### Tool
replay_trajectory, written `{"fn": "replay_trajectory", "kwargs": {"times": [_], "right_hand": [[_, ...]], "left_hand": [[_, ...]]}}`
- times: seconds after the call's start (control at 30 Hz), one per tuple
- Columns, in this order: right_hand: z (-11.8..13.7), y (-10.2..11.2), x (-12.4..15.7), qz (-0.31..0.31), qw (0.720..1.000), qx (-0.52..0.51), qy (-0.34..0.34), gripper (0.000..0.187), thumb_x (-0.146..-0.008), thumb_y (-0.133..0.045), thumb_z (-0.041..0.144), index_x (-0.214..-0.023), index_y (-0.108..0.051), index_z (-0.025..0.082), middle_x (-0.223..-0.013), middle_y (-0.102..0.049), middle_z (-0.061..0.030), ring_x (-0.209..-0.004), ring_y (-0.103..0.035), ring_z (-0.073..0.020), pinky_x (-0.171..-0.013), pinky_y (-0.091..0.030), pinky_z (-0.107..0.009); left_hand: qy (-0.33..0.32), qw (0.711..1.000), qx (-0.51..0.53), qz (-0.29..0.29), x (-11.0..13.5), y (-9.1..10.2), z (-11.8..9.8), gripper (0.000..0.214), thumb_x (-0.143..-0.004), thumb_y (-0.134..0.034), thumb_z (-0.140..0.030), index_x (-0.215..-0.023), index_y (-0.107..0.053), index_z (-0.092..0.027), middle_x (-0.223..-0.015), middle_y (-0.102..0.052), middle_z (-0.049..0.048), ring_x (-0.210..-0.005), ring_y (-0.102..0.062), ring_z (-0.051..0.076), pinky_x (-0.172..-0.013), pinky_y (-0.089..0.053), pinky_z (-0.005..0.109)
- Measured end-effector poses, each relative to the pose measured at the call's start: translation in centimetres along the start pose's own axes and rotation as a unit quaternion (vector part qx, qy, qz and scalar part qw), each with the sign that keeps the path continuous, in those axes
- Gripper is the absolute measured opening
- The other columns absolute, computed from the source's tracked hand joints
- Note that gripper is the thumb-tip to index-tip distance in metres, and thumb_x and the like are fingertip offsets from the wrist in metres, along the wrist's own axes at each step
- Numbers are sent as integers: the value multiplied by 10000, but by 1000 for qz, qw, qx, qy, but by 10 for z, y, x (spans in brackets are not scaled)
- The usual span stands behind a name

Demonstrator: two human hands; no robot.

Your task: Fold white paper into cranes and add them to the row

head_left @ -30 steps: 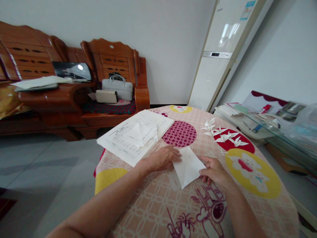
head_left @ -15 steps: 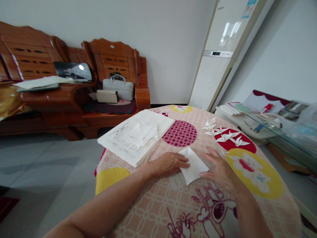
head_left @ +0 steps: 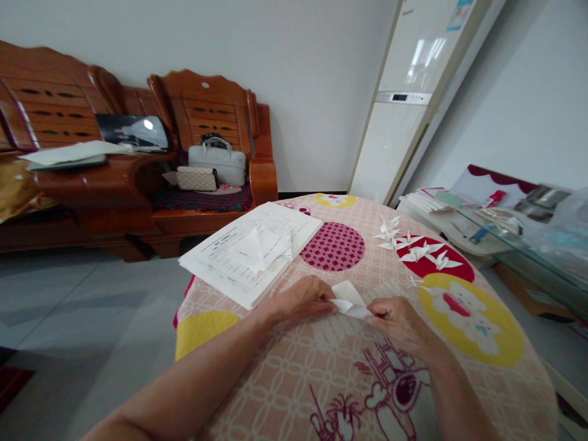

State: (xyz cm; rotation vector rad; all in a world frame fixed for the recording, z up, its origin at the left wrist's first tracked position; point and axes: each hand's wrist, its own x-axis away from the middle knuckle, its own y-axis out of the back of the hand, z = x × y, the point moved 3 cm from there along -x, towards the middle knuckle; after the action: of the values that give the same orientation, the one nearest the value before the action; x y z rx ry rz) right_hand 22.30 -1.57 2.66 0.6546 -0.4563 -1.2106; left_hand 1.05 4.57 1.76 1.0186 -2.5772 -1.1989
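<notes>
My left hand (head_left: 307, 299) pinched the left end of the white paper (head_left: 349, 296), my right hand (head_left: 399, 317) its right end. Between them, on the patterned counter (head_left: 275, 373), it looked plain, its far part flat, its near edge folded up.

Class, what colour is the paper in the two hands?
The folded paper is white, seen best in the head view.

Nothing legible. Paper stack (head_left: 206, 263): top sheet has a bold dark heading plus rows of print, too small to read. Folded papers (head_left: 260, 248) on it: faint printed lines, same problem. Air conditioner (head_left: 381, 153): blue-and-white label (head_left: 458, 15) up top (blurred, at frame edge), control panel (head_left: 404, 98) with tiny marks, unreadable.
</notes>
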Motion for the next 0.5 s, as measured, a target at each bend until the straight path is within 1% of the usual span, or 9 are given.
{"fn": "replay_trajectory", "kwargs": {"times": [0.03, 0.1, 0.2, 0.27, 0.33, 0.43, 0.5], "right_hand": [[-1, 0, 0, 3, 1000, -6, -13, 188, -753, -607, 181, -582, -685, 168, -564, -594, 22, -538, -517, -137, -498, -316, -220], [-5, -1, 1, 15, 999, -33, -33, 148, -743, -614, 186, -616, -684, 160, -575, -571, 34, -542, -490, -124, -499, -297, -210], [-13, -5, 1, 29, 994, -76, -68, 168, -767, -594, 223, -622, -649, 157, -541, -504, 50, -508, -419, -101, -479, -261, -203], [-18, -7, 0, 25, 992, -84, -86, 224, -776, -582, 246, -569, -581, 161, -503, -434, 61, -485, -364, -89, -461, -224, -204], [-21, -9, -2, 6, 993, -81, -91, 260, -771, -583, 266, -537, -526, 168, -487, -392, 65, -481, -340, -87, -457, -213, -208], [-22, -12, -6, -37, 992, -64, -98, 292, -761, -574, 301, -512, -485, 175, -482, -376, 61, -482, -339, -91, -461, -219, -217], [-23, -14, -9, -60, 991, -29, -118, 308, -754, -570, 327, -502, -469, 180, -480, -375, 56, -481, -346, -95, -466, -220, -225]], "left_hand": [[12, 1000, 7, 19, 0, 0, 0, 221, -828, -610, -332, -733, -703, -156, -662, -656, -4, -623, -564, 119, -593, -385, 202], [27, 998, 14, 52, -1, 0, 0, 227, -824, -592, -305, -689, -665, -139, -612, -588, -21, -584, -500, 101, -542, -319, 206], [52, 997, 18, 52, -3, 0, 3, 272, -826, -566, -299, -613, -573, -130, -559, -475, -39, -554, -420, 83, -517, -247, 218], [67, 997, 14, 42, -5, 0, 6, 320, -838, -547, -311, -575, -509, -132, -540, -420, -45, -542, -376, 76, -519, -227, 227], [90, 996, 7, 23, -6, 0, 10, 342, -844, -536, -323, -563, -482, -136, -533, -402, -46, -537, -357, 75, -521, -223, 233], [141, 990, -8, -15, -6, -1, 13, 331, -846, -530, -334, -576, -516, -141, -539, -443, -41, -537, -388, 82, -524, -237, 235], [175, 984, -31, -33, -6, -1, 13, 315, -846, -531, -338, -598, -561, -145, -551, -494, -31, -542, -427, 91, -529, -250, 238]]}}
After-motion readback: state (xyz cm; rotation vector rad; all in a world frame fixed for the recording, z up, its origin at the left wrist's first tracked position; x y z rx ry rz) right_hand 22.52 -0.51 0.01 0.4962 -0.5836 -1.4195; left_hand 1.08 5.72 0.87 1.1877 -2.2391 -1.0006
